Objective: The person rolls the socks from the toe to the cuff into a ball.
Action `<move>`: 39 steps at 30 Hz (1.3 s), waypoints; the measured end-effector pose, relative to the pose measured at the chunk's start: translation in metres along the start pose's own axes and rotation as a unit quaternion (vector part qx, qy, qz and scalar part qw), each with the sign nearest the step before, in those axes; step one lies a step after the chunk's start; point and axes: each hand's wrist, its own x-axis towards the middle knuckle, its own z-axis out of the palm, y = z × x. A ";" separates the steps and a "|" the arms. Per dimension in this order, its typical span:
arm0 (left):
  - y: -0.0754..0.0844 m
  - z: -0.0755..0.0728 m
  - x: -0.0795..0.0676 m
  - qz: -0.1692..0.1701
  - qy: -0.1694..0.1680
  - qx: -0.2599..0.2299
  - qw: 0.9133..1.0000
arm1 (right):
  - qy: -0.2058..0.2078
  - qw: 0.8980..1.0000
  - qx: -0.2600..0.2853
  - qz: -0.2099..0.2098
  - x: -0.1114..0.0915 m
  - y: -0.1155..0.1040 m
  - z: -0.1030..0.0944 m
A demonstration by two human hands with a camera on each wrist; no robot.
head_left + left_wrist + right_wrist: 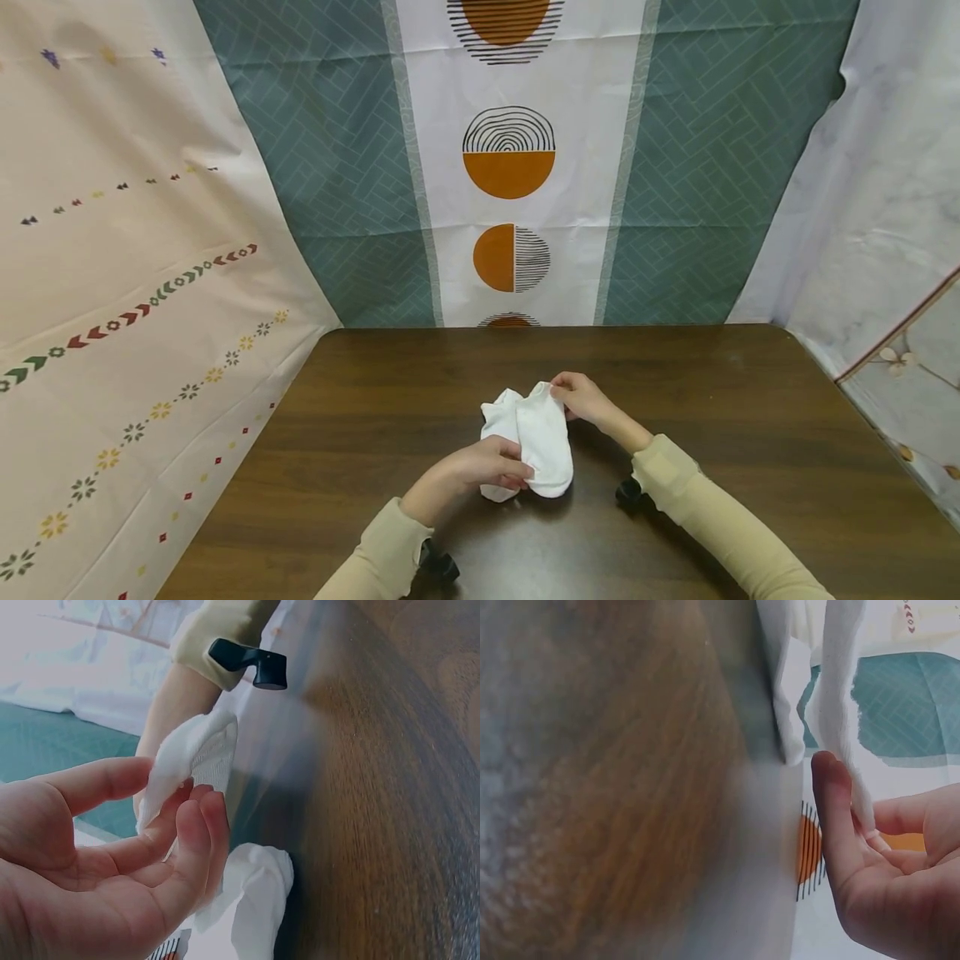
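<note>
Two white ankle socks are near the middle of the table in the head view. The right-hand sock (546, 442) is raised off the wood and partly overlaps the left-hand sock (500, 419), which lies on the table. My left hand (486, 465) pinches the raised sock near its toe end, thumb on one side and fingers on the other in the left wrist view. At the far end, my right hand (587, 402) pinches the same sock by its cuff. The right wrist view shows this held sock (838, 697) edge-on above the lying sock (790, 712).
The dark wooden table (360, 400) reaches back to a green and white patterned curtain (525, 192). Patterned cloths hang at the left (135, 292) and right sides. A black wrist device (632, 493) shows below the right sleeve, another (438, 562) below the left.
</note>
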 end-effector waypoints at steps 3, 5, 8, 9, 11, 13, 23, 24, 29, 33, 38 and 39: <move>-0.001 -0.003 -0.001 0.006 -0.003 -0.005 1.000 | 0.004 1.000 -0.001 0.000 0.001 -0.001 0.001; -0.002 -0.005 -0.001 0.007 -0.005 -0.005 1.000 | 0.004 1.000 -0.001 0.002 0.001 -0.001 0.002; -0.003 -0.007 -0.001 0.007 0.000 0.001 1.000 | 0.000 1.000 0.004 0.007 0.001 -0.003 0.004; -0.003 -0.008 -0.001 0.006 0.001 0.006 1.000 | -0.003 1.000 0.005 0.007 0.002 -0.003 0.004; -0.004 -0.009 -0.002 0.001 0.004 0.012 1.000 | -0.005 1.000 0.006 0.008 0.002 -0.003 0.005; -0.004 -0.010 -0.003 -0.004 0.006 0.017 1.000 | -0.004 1.000 0.008 0.008 0.003 -0.004 0.005; -0.006 -0.021 -0.008 -0.001 0.008 0.000 1.000 | -0.009 1.000 0.017 0.007 0.008 -0.007 0.008; -0.007 -0.022 -0.009 0.001 0.009 0.001 1.000 | -0.009 1.000 0.019 0.005 0.008 -0.007 0.009; -0.008 -0.025 -0.013 0.003 0.013 0.013 1.000 | -0.011 1.000 0.029 0.008 0.010 -0.007 0.011; -0.008 -0.026 -0.016 -0.004 0.017 0.021 1.000 | -0.015 0.999 0.032 0.012 0.010 -0.008 0.015; -0.010 -0.029 -0.019 -0.004 0.017 0.025 1.000 | -0.027 0.999 0.045 0.008 0.011 -0.010 0.020; -0.010 -0.029 -0.019 -0.004 0.018 0.025 1.000 | -0.028 0.998 0.047 0.008 0.011 -0.010 0.020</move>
